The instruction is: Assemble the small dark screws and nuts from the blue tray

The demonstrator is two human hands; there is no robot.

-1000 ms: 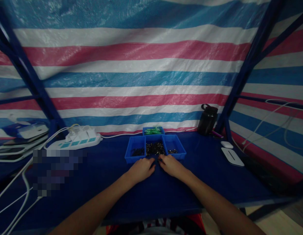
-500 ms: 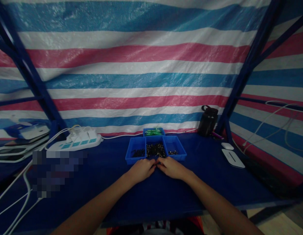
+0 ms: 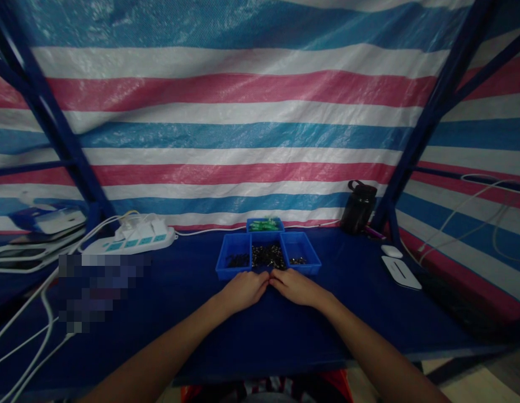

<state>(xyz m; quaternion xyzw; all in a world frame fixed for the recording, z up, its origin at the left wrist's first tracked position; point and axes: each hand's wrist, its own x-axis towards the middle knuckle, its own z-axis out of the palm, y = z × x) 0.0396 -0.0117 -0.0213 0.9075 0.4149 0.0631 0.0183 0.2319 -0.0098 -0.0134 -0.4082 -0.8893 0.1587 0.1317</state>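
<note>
My left hand (image 3: 245, 291) and my right hand (image 3: 294, 285) meet fingertip to fingertip at the front edge of a blue compartment tray. Both are closed, with the fingers curled inward; anything pinched between them is too small or hidden to make out. Just beyond the fingertips, the middle compartment holds many small dark and shiny metal parts (image 3: 268, 256). Dark thin pieces (image 3: 238, 261) lie in the left compartment, and a few small metallic pieces (image 3: 298, 261) in the right compartment (image 3: 300, 244). Behind stands a smaller blue bin with green items (image 3: 265, 224).
A white power strip (image 3: 137, 242) with plugs and cables is at the left, near a blurred patch. At the right stand a dark bottle (image 3: 359, 208), a small white case (image 3: 391, 251) and a flat white device (image 3: 401, 272). Blue frame posts and striped sheeting surround the table (image 3: 280, 341).
The hands stay together in almost the same place, with only a very slight shift at the fingertips. The camera view has moved a little.
</note>
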